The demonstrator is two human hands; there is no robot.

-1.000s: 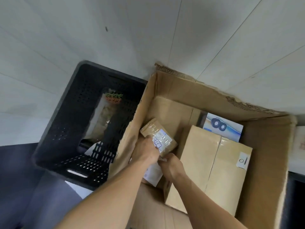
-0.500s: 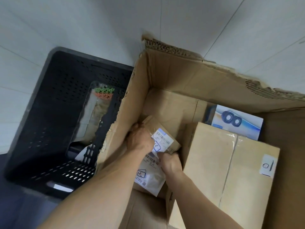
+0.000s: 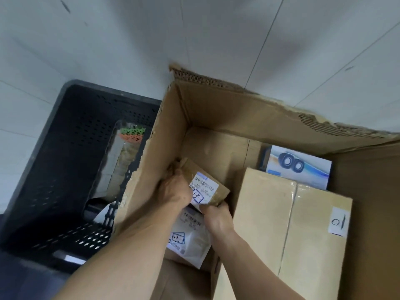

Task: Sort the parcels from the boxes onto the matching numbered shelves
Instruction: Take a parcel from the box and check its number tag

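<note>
Both hands reach into a large open cardboard box (image 3: 216, 109). My left hand (image 3: 174, 191) grips the left side of a small taped brown parcel (image 3: 207, 185) whose white label is marked 13. My right hand (image 3: 217, 216) holds that parcel's lower right corner. Under the hands lies a white plastic mailer (image 3: 190, 239), also marked 13. To the right a big brown carton (image 3: 287, 226) carries a label reading 01. Behind it stands a white and blue product box (image 3: 298, 165) with a speaker picture.
A black perforated plastic crate (image 3: 71, 161) stands left of the cardboard box, with a clear-wrapped packet (image 3: 127, 152) and a white item inside. Pale floor tiles (image 3: 194, 35) surround both. The cardboard box rim is torn along its far edge.
The view has shifted closer over the cardboard box. Both hands keep their hold on the small brown parcel, which sits slightly higher above the white mailer.
</note>
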